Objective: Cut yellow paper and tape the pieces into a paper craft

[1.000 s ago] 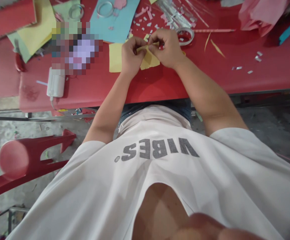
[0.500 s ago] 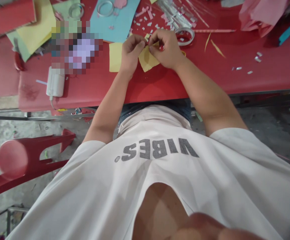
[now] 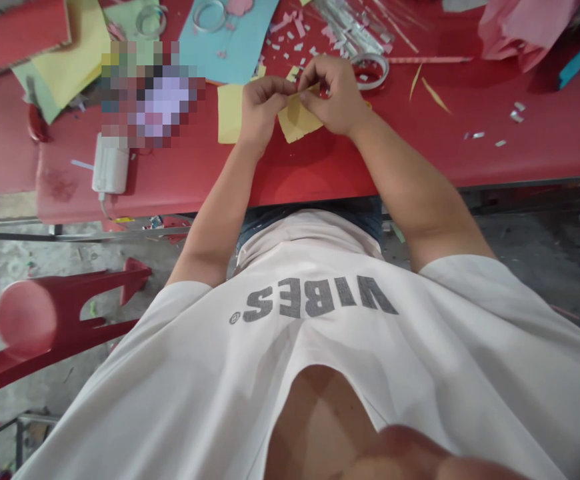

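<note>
My left hand (image 3: pixel 263 110) and my right hand (image 3: pixel 333 93) meet above the red tabletop (image 3: pixel 470 153), pinching the top of a folded piece of yellow paper (image 3: pixel 297 119) from both sides. Its lower corner hangs free below my right thumb. Under my left palm lies a flat yellow paper sheet (image 3: pixel 229 113), which that hand is nearest to. A roll of clear tape (image 3: pixel 370 70) sits just beyond my right hand.
A light blue sheet (image 3: pixel 225 33) with clear rings lies at the far side, among pink scraps. A white charger (image 3: pixel 111 167) with a cable lies to the left, beside a pixelated patch (image 3: pixel 153 93). Pink paper (image 3: pixel 525 30) is at far right. A red plastic chair (image 3: pixel 25 320) stands below the table's edge.
The folded yellow paper has turned slightly between my fingers, and my left hand has shifted toward my right, its fingers now stretched across the paper's top edge.
</note>
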### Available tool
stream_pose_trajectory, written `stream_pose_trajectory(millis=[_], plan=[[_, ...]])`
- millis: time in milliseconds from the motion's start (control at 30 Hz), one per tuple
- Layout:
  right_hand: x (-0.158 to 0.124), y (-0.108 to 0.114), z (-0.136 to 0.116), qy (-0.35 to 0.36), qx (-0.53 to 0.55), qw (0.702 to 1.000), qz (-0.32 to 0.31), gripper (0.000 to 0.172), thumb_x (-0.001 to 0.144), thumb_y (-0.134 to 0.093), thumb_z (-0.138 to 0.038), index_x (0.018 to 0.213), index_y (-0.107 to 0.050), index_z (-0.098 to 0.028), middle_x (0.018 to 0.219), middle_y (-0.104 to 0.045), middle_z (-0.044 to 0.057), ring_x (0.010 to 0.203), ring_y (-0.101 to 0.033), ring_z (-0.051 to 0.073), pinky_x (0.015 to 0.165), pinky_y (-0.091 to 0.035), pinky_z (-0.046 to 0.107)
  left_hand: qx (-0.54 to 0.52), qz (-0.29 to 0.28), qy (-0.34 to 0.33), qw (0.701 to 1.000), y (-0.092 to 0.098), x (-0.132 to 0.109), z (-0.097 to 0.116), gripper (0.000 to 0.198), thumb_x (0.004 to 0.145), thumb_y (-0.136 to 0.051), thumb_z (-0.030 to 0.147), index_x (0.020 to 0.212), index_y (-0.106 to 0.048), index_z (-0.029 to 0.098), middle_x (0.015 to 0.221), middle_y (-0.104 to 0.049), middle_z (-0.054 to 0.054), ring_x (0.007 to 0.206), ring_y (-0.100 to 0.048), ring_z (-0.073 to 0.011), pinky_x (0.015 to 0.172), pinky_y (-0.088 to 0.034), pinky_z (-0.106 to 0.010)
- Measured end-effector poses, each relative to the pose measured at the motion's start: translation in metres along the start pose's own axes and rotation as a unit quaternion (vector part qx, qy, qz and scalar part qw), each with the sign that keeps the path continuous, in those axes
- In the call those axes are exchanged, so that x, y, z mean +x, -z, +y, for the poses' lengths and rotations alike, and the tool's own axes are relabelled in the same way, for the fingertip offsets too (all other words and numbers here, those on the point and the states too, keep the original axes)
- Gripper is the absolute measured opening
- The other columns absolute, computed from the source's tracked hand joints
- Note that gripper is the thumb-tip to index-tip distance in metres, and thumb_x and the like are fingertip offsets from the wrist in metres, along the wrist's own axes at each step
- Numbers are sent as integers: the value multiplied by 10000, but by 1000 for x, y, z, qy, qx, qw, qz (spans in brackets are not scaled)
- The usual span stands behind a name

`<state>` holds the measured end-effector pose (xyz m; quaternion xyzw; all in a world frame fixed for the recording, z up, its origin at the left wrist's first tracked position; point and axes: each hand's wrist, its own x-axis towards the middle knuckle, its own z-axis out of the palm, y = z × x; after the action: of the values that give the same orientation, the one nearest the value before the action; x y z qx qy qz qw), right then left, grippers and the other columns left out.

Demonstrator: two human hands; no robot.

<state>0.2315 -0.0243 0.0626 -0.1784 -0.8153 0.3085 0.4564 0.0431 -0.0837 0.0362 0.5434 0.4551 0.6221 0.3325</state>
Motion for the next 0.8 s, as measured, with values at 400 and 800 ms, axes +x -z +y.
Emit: stream_pose_trajectory(millis=[400, 800], plan=[[0, -2, 15, 9, 30, 1000, 1, 255, 682, -622, 29, 835, -686, -164, 804, -630, -20, 752, -547, 161, 721, -377, 289, -5, -46, -24, 999, 2, 1, -12, 252, 739, -840, 221, 981, -767, 218, 920, -770, 24, 846, -605, -151, 800, -457, -367], [1, -7, 19, 33, 58, 997, 41, 191, 852, -627, 9, 946, -731, -121, 873, -701, 33, 791, -624, 178, 715, -423, 286, 46, 17, -55, 997, 1, 3, -18, 347, 729, -713, -66, 905, -648, 227, 766, -600, 70, 694, -490, -107, 640, -346, -304]])
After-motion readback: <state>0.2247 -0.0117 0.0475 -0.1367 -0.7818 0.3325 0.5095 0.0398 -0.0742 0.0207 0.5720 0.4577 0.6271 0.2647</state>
